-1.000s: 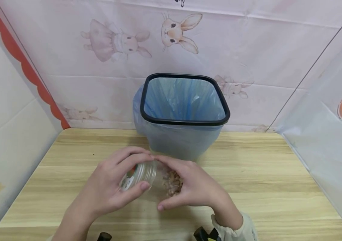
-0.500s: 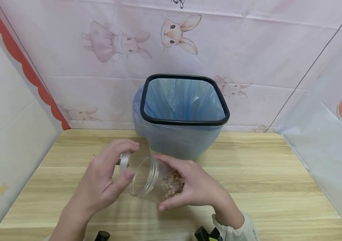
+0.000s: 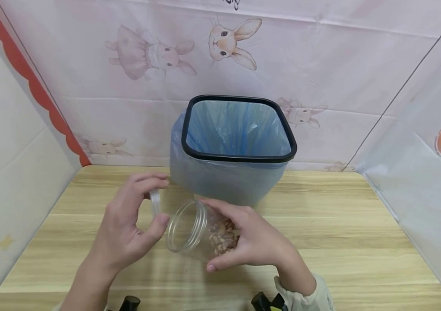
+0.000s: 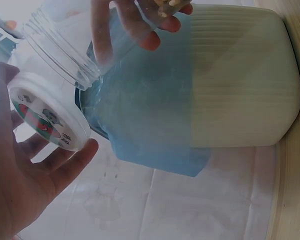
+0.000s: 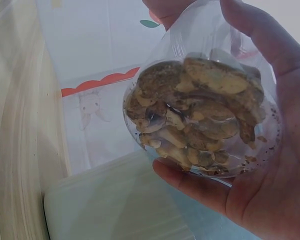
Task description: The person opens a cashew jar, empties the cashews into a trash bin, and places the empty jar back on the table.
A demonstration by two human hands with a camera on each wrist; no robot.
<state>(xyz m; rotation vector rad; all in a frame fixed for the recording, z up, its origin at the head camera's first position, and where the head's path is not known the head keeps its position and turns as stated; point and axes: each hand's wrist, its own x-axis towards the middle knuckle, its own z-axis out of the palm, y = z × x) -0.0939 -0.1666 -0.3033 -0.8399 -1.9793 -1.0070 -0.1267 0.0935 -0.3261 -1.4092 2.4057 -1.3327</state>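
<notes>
Between the left grip [image 3: 121, 220] and the right grip [image 3: 249, 235], I see a clear jar [image 3: 187, 226], its uncapped mouth tilted up toward the left grip. The right grip is curled partway round the base end, spread as wide as the jar, thumb on the near side and forefinger on the far side. Brown pieces [image 3: 223, 236] lie inside, gathered at the base beside the right palm.

The left grip pinches a lid [image 3: 155, 203] by its edge, parted to the lid's width, thumb opposite fingers; on my left wrist view the printed red-and-green face turns toward the palm. A narrow gap runs between the lid and the jar's rim.

Just beyond the right grip stands a bin [image 3: 240, 158] with a black rim over a blue bag [image 3: 236, 179]. I can't tell from my head view whether the right forefinger touches that bag. Behind the bin, a rabbit-printed backdrop [image 3: 341, 65] rises at the far edge of the worktop [image 3: 341, 224].

To the right of the right grip, I get a broad stretch of worktop out to its slanting edge; left of the left grip, the strip is narrower. Below the right grip, a black fitting [image 3: 260, 301] sits beside a pale sleeve [image 3: 310, 298].
</notes>
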